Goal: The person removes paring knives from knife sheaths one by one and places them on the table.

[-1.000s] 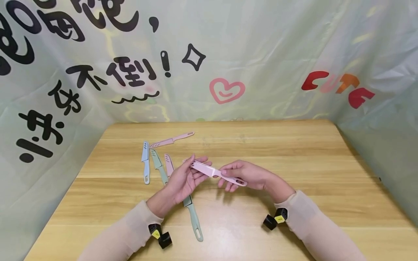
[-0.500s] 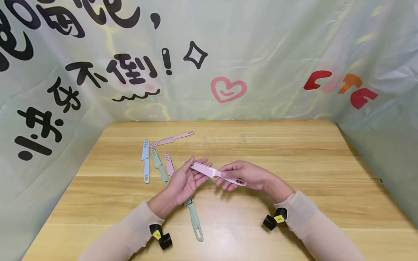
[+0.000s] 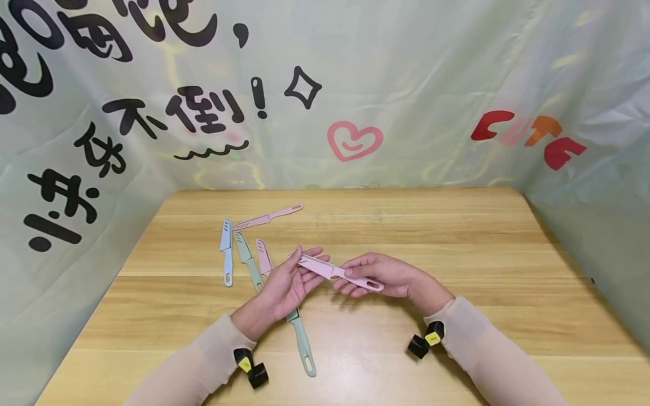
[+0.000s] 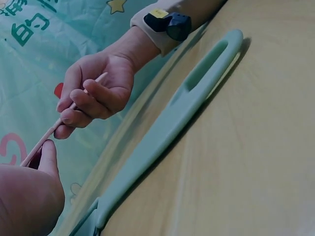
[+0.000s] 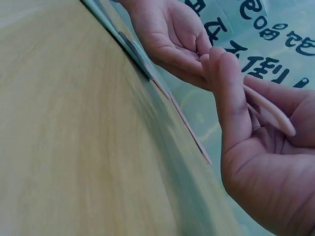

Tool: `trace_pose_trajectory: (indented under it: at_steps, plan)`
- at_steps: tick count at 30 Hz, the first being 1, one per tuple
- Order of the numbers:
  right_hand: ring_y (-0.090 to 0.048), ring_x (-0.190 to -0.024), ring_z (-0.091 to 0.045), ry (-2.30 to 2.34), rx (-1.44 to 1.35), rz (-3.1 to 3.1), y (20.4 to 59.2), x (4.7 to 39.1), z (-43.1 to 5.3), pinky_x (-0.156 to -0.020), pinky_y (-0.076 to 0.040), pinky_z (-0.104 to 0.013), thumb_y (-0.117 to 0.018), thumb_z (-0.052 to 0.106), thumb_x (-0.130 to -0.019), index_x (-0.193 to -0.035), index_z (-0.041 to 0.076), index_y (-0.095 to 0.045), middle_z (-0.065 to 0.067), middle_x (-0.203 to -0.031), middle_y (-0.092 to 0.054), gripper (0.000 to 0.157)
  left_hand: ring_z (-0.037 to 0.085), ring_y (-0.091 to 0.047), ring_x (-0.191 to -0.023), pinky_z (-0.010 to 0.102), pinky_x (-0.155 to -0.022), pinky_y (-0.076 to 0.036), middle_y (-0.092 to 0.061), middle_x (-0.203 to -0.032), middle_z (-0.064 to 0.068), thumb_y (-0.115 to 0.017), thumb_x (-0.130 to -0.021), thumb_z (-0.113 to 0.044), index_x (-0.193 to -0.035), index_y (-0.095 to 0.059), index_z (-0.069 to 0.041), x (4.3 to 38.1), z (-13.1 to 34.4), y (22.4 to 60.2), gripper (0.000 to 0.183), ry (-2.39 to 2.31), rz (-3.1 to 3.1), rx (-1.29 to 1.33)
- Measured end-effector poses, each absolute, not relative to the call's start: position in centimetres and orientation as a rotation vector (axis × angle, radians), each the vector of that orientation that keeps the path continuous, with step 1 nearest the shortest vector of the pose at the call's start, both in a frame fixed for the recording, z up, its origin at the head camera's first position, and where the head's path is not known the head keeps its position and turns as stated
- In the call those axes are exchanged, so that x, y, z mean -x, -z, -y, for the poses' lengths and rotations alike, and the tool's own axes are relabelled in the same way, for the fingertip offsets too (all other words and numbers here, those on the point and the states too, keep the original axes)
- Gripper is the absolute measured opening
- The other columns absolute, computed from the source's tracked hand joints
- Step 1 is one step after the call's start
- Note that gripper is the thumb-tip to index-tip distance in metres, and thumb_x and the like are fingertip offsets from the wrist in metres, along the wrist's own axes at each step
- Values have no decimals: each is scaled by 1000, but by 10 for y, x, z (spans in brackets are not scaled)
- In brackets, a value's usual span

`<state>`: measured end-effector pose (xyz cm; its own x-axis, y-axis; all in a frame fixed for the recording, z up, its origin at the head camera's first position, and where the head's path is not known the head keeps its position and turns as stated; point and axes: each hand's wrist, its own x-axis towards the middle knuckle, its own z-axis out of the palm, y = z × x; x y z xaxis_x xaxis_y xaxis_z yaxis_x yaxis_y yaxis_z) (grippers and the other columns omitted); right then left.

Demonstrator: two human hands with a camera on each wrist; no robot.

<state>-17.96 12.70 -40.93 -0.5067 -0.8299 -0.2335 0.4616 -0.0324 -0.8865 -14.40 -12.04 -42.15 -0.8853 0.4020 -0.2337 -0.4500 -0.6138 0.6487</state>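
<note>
A pink knife in a pink sheath [image 3: 316, 266] is held up over the table between both hands. My right hand [image 3: 388, 274] grips its handle [image 3: 367, 282] with the thumb on top and fingers beneath. At the other end, my left hand [image 3: 285, 288] pinches the sheath's tip by the thumb, palm turned up and the other fingers spread behind it. In the left wrist view the knife shows edge-on, running from the left thumb [image 4: 49, 157] to the right hand [image 4: 101, 86]. Under the left hand lies a green knife [image 3: 303, 345], its blade end partly hidden.
On the wooden table [image 3: 457, 237], left of centre, lie a blue knife [image 3: 227, 254], a pink knife [image 3: 268, 218], another green knife [image 3: 244, 248] and another pink one [image 3: 263, 257] partly covered by the left hand. A printed curtain [image 3: 406, 84] encloses the back and sides.
Both hands keep their hold on the pink knife, which has turned slightly, so the bright glint near the sheath's mouth is gone. The knives on the table have not moved.
</note>
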Motion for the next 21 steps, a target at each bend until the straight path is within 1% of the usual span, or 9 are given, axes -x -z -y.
trace_pose_trajectory:
  at_steps: [4, 8, 11, 14, 18, 21]
  plan:
    - [-69, -94, -22, 1714, 431, -1284, 411, 180, -127, -82, -58, -31, -46, 6, -102, -134, -16, -46, -28, -117, -64, 38, 34, -51, -127, 38, -104, -45, -51, -137, 26, -35, -107, -38, -142, -41, 1, 143, 120, 423, 53, -2470, -1021, 108]
    - [-68, -95, -23, 1692, 435, -1347, 411, 180, -127, -84, -58, -33, -50, 7, -101, -133, -15, -47, -30, -118, -62, 39, 36, -46, -131, 38, -104, -45, -53, -135, 24, -36, -107, -36, -143, -39, 1, 142, 119, 424, 52, -2489, -1007, 129]
    - [-68, -95, -24, 1683, 429, -1372, 412, 180, -127, -85, -57, -34, -50, 7, -101, -132, -15, -47, -28, -116, -64, 38, 35, -45, -132, 38, -105, -45, -55, -133, 22, -36, -108, -31, -143, -38, 2, 140, 119, 424, 49, -2505, -999, 147]
    - [-68, -95, -24, 1679, 428, -1377, 411, 180, -126, -85, -57, -34, -49, 5, -101, -132, -15, -48, -25, -113, -66, 37, 33, -49, -129, 38, -105, -45, -57, -131, 21, -35, -108, -27, -142, -38, 3, 138, 118, 424, 46, -2511, -999, 157]
    - [-68, -94, -23, 1679, 434, -1374, 411, 179, -127, -85, -57, -34, -48, 4, -101, -131, -15, -48, -22, -111, -67, 36, 31, -52, -126, 38, -105, -44, -58, -130, 20, -32, -109, -26, -143, -37, 3, 138, 119, 424, 46, -2499, -996, 146]
    - [-68, -93, -23, 1676, 444, -1375, 411, 179, -128, -85, -57, -34, -47, 4, -102, -132, -16, -48, -23, -111, -67, 36, 31, -52, -126, 39, -106, -44, -59, -129, 20, -32, -109, -27, -143, -37, 3, 138, 119, 423, 45, -2494, -988, 137]
